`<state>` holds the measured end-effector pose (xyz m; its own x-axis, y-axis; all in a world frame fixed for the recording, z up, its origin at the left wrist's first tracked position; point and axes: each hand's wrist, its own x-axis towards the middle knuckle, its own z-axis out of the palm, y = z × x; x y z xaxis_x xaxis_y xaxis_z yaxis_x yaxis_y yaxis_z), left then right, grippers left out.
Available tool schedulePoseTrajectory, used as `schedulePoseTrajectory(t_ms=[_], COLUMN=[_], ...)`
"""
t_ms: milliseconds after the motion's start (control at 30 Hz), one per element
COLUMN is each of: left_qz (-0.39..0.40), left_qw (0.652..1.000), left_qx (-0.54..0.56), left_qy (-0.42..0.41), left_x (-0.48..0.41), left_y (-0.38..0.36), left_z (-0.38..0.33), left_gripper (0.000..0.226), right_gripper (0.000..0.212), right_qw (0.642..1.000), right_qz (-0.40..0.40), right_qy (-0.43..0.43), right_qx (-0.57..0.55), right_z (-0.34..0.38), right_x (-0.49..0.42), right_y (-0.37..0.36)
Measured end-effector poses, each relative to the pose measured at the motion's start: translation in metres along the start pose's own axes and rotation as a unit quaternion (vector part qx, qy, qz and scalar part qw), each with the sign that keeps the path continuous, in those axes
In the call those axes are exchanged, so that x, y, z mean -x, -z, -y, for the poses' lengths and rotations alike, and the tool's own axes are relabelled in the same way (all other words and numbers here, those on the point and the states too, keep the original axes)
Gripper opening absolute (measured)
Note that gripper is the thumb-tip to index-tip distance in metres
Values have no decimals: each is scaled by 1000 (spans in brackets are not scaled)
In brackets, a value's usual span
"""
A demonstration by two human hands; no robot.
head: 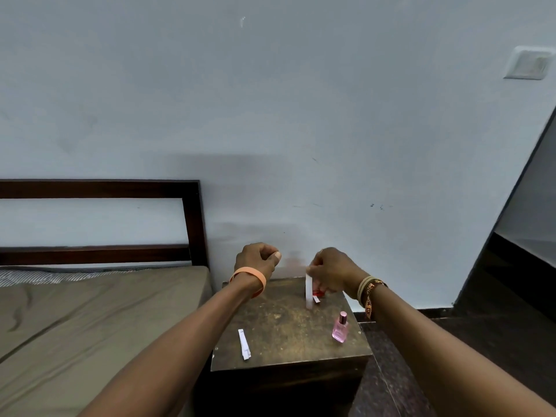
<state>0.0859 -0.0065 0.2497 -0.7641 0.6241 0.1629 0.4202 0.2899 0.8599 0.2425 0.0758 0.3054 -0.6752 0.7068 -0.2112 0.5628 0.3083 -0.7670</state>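
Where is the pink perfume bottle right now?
Head view: the pink perfume bottle stands upright near the right edge of the wooden bedside table, just nearer the camera than the right hand holding a white strip.

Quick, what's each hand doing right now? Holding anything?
Left hand: closed in a fist, nothing visible in it.
Right hand: closed, pinching the top of a white strip that hangs down.

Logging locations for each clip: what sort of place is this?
Probably a bedroom: a dark wooden bed headboard over an olive-brown sheet, a small worn wooden bedside table beside it, and a pink glass perfume bottle on it, where the right hand pinches a white strip.
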Motion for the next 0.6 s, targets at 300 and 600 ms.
schedulePoseTrajectory(t_ms=[300, 600], left_qz=[1, 5], left_qw=[1000, 1000], left_qx=[-4, 4], left_qy=[2, 4], left_x=[-1, 2], left_y=[-1, -2], left_z=[1, -1], left_gripper=[8, 4], right_gripper=[16, 16], right_qw=[999, 997], right_qz=[22, 16], right_qy=[25, 30], right_qx=[-25, -63], right_z=[16, 12], right_x=[-6, -5], right_y=[3, 5])
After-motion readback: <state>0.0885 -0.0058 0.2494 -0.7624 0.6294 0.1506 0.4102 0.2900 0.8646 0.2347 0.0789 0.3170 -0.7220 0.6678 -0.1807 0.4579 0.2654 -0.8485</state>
